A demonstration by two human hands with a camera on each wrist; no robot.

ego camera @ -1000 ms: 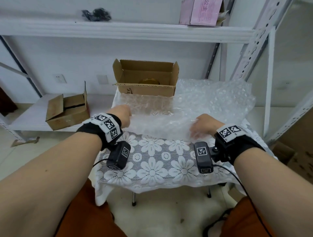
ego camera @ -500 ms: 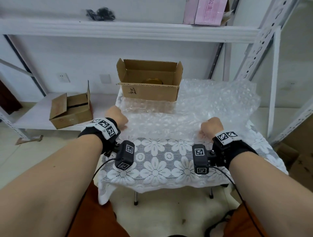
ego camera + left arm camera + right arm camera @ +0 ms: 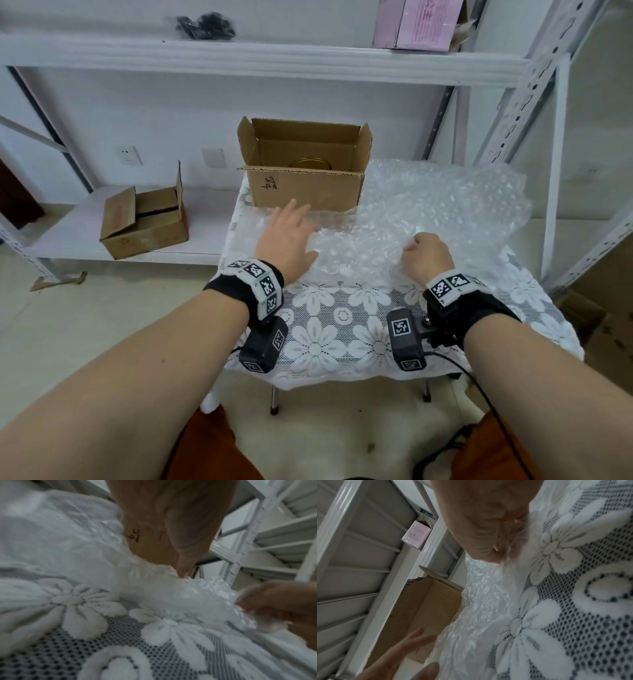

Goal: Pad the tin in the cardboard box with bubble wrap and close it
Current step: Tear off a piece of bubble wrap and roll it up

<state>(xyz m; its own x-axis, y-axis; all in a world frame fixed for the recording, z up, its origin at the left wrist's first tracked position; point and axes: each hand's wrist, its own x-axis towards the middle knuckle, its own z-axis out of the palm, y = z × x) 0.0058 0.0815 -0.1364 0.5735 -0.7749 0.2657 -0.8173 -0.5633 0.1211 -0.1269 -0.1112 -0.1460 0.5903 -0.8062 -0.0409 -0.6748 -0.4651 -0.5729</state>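
Head: box (image 3: pixel 305 178) open at table's far edge, tin (image 3: pixel 310 163) inside. Wrap (image 3: pixel 411 219) spread in front and right. Left hand (image 3: pixel 286 238) flat, fingers straight, likely pinning the sheet. Right hand (image 3: pixel 426 257) fisted on wrap's near edge.
Left wrist: thumb (image 3: pixel 186 555) touches wrap.
Right wrist: fingers (image 3: pixel 510 543) pinch film, probably to lift.
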